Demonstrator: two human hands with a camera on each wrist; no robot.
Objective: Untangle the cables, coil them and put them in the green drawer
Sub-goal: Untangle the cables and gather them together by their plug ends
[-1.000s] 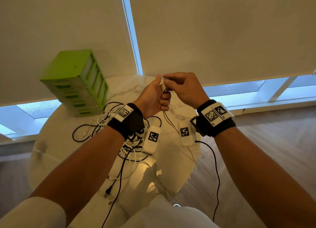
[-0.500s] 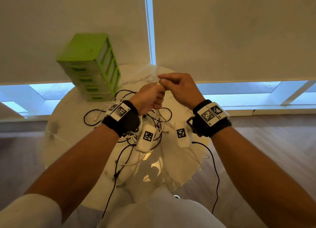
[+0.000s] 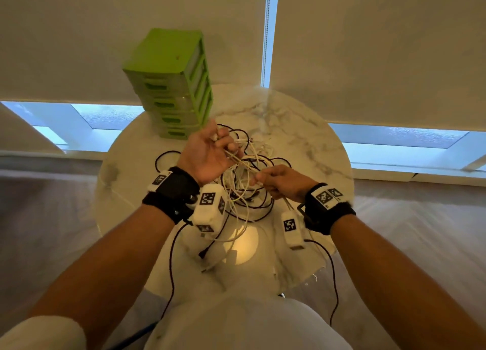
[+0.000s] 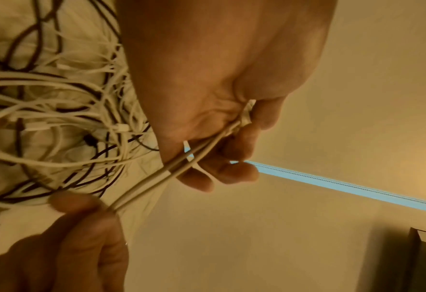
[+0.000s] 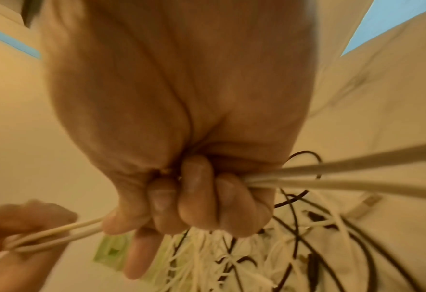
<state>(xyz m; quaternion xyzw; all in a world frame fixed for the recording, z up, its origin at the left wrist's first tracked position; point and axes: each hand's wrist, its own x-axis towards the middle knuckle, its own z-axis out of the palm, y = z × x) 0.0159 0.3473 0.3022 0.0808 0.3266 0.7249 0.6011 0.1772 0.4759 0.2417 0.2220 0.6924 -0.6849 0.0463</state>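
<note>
A doubled white cable (image 3: 241, 162) stretches taut between my two hands above the round marble table (image 3: 310, 150). My left hand (image 3: 210, 152) is raised, palm toward me, and pinches the cable's plug ends (image 4: 245, 116) between thumb and fingers. My right hand (image 3: 278, 181) is lower and closed in a fist round the same strands (image 5: 306, 177). Beneath lies a tangle of white and black cables (image 3: 244, 192). The green drawer unit (image 3: 173, 84) stands at the table's far left, its drawers closed.
Roller blinds (image 3: 368, 47) cover the windows behind the table. Loose cable ends (image 3: 210, 255) trail over the near table edge toward my lap. Wooden floor (image 3: 420, 231) lies on both sides.
My hands were pinched together high up; now the right hand has slid down and toward me along the white cable while the left stays up holding the ends. The view tilted down.
</note>
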